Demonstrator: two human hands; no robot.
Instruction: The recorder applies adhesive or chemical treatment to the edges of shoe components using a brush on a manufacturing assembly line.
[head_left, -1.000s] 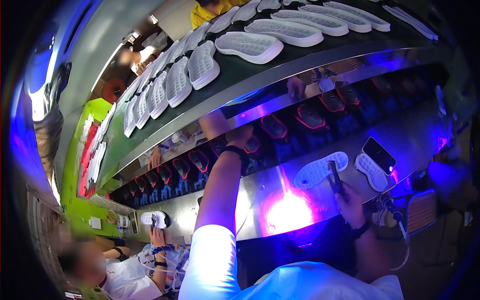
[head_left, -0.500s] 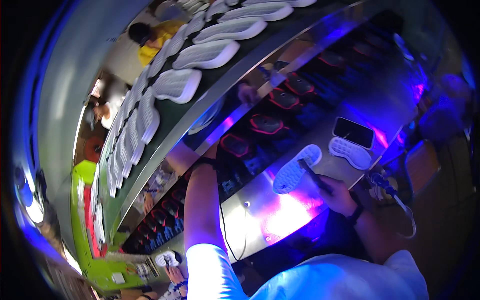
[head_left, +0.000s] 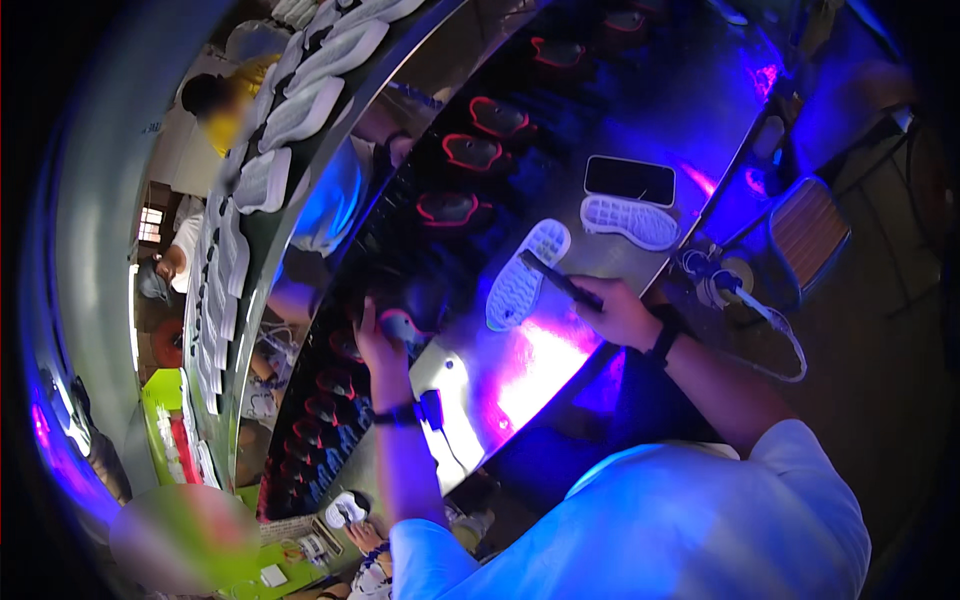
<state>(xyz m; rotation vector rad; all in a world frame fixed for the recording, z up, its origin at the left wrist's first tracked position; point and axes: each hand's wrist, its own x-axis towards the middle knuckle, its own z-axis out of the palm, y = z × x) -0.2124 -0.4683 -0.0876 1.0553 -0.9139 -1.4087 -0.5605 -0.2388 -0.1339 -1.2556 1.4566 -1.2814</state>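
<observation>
Your right hand [head_left: 620, 312] is clamped on a dark brush [head_left: 558, 280] touching the white sole [head_left: 525, 272]; at nine o'clock, your left hand [head_left: 380, 340] grips a dark shoe [head_left: 415, 310].

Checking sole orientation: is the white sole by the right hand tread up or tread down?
Tread up. The white sole lies flat on the metal bench, its grid of lugs facing the camera, beside the right hand.

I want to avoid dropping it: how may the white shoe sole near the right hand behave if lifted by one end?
The white shoe sole looks thin and probably foam-like, so likely light and bendy. Its studded tread probably aids grip. Lying flat, it should not roll.
</observation>
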